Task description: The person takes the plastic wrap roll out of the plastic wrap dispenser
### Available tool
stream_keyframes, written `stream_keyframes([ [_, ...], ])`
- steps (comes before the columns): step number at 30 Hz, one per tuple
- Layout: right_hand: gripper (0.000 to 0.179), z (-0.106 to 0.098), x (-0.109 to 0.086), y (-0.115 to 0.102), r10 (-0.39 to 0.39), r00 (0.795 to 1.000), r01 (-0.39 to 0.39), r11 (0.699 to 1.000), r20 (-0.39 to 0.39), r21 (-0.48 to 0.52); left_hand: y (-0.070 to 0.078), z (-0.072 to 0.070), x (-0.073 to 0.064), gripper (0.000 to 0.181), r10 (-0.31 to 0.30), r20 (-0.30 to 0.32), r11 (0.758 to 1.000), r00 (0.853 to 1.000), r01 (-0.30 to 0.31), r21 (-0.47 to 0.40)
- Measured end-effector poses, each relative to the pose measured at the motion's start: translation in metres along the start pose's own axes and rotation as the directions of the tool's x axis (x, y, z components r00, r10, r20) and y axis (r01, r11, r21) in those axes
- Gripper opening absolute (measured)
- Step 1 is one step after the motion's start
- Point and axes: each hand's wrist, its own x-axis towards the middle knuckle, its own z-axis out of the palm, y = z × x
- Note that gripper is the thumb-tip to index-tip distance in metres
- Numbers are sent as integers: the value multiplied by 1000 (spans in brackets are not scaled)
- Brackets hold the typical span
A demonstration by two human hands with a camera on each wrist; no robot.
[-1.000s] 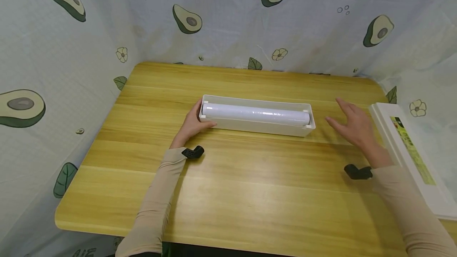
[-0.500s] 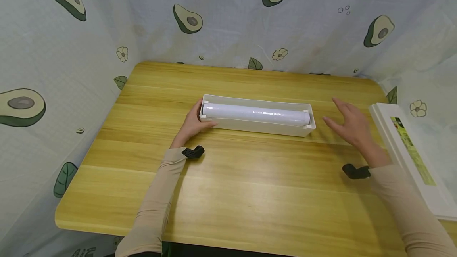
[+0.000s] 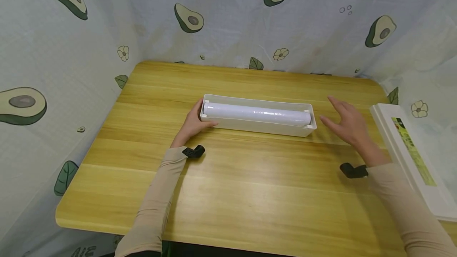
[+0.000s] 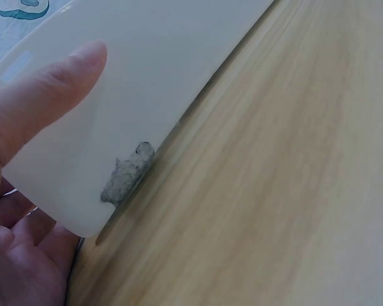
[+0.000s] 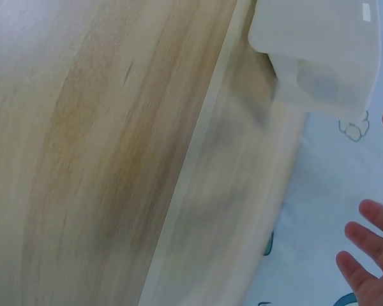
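Note:
A long white box [image 3: 260,128], uncovered at the top, lies across the middle of the table. Inside it sits a pale, glossy roll [image 3: 255,114] that looks like cling film, with a white fitting at each end. My left hand [image 3: 194,123] grips the box's left end, thumb on the front wall and fingers around the end. In the left wrist view, a grey patch [image 4: 127,173] marks the box's lower corner. To the right of the box my right hand [image 3: 348,125] hovers apart from it, fingers spread and holding nothing.
A white lid-like piece [image 3: 400,138] with a yellow-green label [image 3: 414,152] lies along the right edge of the wooden table [image 3: 250,193]. Behind and beside the table hangs a pale curtain [image 3: 228,23] printed with avocados.
My right hand has drifted slightly left, closer to the box's right end. The left hand keeps its grip, and the box stays in place.

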Motion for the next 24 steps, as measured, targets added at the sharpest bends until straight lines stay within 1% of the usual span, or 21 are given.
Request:
stream_keyframes([
  [4, 67, 2, 2, -2, -27, 999, 28, 1000, -31, 12, 16, -1, -5, 99, -19, 17, 1000, 1000, 19, 3],
  [6, 67, 3, 3, -3, -42, 998, 43, 999, -45, 16, 20, -1, -7, 98, -16, 20, 1000, 1000, 16, 7],
  [13, 66, 4, 5, -8, -50, 998, 51, 998, -46, 24, -4, -1, 4, 100, -16, 3, 1000, 1000, 16, -8],
  [18, 66, 6, 6, -10, -59, 997, 60, 998, -45, 19, -9, 0, 4, 99, -2, -15, 1000, 1000, 2, 25],
  [24, 65, 7, 8, -11, -90, 994, 92, 995, -63, 27, -10, 0, 4, 100, 7, -15, 1000, 1000, -7, 16],
])
